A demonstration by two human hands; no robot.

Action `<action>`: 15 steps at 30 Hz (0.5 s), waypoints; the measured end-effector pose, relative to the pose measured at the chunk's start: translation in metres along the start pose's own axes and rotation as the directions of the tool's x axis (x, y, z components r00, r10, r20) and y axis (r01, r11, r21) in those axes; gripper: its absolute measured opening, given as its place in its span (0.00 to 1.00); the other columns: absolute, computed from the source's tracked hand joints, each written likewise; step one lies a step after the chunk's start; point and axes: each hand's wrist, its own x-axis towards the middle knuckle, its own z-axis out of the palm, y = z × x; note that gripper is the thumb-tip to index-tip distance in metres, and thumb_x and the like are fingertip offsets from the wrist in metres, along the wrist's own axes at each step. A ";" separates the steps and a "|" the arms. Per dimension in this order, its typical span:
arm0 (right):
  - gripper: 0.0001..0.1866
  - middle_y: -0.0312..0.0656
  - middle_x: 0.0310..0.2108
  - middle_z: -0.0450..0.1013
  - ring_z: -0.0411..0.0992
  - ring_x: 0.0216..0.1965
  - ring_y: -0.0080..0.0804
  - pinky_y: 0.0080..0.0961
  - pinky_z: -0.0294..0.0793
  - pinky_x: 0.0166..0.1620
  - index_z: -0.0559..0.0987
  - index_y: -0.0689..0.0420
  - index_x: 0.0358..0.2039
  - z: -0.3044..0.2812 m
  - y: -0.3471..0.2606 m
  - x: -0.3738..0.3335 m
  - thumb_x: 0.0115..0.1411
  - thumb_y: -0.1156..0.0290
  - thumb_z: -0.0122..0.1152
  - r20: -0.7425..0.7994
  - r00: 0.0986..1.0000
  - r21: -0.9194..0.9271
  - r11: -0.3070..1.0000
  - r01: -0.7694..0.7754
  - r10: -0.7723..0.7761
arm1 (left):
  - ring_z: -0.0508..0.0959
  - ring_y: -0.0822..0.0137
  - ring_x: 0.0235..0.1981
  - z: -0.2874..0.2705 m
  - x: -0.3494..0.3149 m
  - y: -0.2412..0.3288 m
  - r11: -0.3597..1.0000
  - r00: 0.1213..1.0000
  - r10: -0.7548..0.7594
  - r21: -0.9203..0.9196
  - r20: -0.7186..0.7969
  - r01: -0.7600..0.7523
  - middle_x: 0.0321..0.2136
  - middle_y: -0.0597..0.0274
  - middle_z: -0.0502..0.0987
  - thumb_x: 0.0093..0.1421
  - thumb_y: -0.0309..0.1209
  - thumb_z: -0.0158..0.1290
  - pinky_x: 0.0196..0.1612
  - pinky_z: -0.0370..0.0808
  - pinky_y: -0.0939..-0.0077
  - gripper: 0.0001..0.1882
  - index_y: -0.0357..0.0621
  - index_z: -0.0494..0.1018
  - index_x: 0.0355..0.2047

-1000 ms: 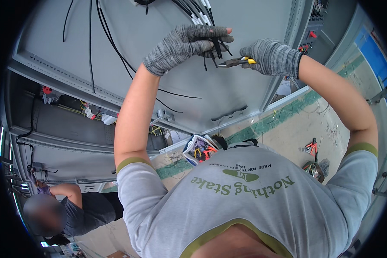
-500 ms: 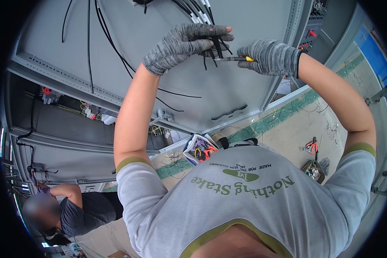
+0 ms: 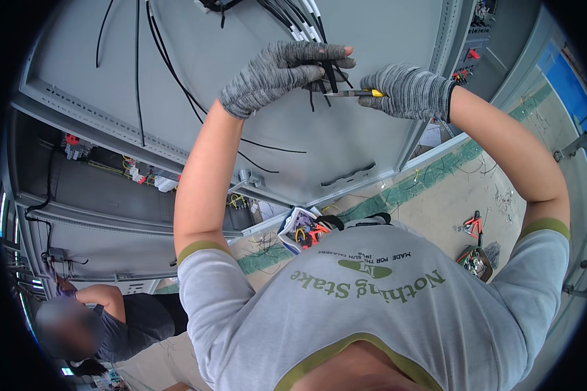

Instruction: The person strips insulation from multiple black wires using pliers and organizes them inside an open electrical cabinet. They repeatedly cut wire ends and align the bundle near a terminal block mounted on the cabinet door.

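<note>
Gripping a bunch of black wires point(image 3: 332, 77) between thumb and fingers of the gloved left hand point(image 3: 275, 73), in front of the grey panel point(image 3: 372, 133) and just below the white tags point(image 3: 298, 31) on the cables. Holding pliers point(image 3: 347, 94) with a yellow handle in the closed, gloved right hand point(image 3: 409, 92), pointed left across the wire ends just beneath the left fingers. Impossible to tell from this angle: jaws apart, or closed on a wire.

To work well here, pinch close to the ends, firmly enough to prevent any twisting or slipping at the tool. Fan the wires slightly and deal with one at a time, so as not to catch a neighbour. Set the tips squarely on the chosen wire before squeezing, then press smoothly rather than jerk. Watch the bare fingertip point(image 3: 349, 51) of the left hand, near the tool and best kept above it. Brace both wrists against drift, with arms raised and reaching forward. Avoid tugging downward, for fear of straining the tagged cables above.
</note>
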 end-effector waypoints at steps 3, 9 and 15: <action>0.20 0.48 0.29 0.76 0.76 0.35 0.45 0.40 0.75 0.42 0.77 0.53 0.41 -0.004 -0.002 -0.002 0.65 0.49 0.49 0.017 1.000 -0.009 1.000 -0.009 0.009 | 0.78 0.65 0.47 0.000 0.000 0.000 1.000 1.000 -0.011 -0.001 -0.010 0.011 0.49 0.55 0.77 0.62 0.33 0.52 0.54 0.73 0.71 0.24 0.41 0.68 0.58; 0.21 0.46 0.29 0.77 0.77 0.34 0.42 0.37 0.75 0.42 0.78 0.55 0.38 -0.007 -0.007 -0.003 0.65 0.49 0.49 0.037 0.999 -0.056 0.998 -0.022 0.024 | 0.77 0.61 0.51 0.000 -0.001 -0.001 1.000 1.000 0.004 -0.011 0.006 -0.004 0.50 0.53 0.76 0.63 0.28 0.50 0.54 0.75 0.68 0.23 0.40 0.67 0.59; 0.18 0.47 0.29 0.76 0.76 0.34 0.43 0.37 0.76 0.42 0.78 0.56 0.39 0.008 -0.004 0.003 0.64 0.53 0.53 0.040 0.999 0.101 0.994 -0.037 0.034 | 0.77 0.61 0.51 0.001 0.000 0.000 1.000 1.000 0.016 0.011 -0.006 -0.016 0.50 0.53 0.76 0.63 0.29 0.50 0.54 0.74 0.68 0.23 0.40 0.67 0.58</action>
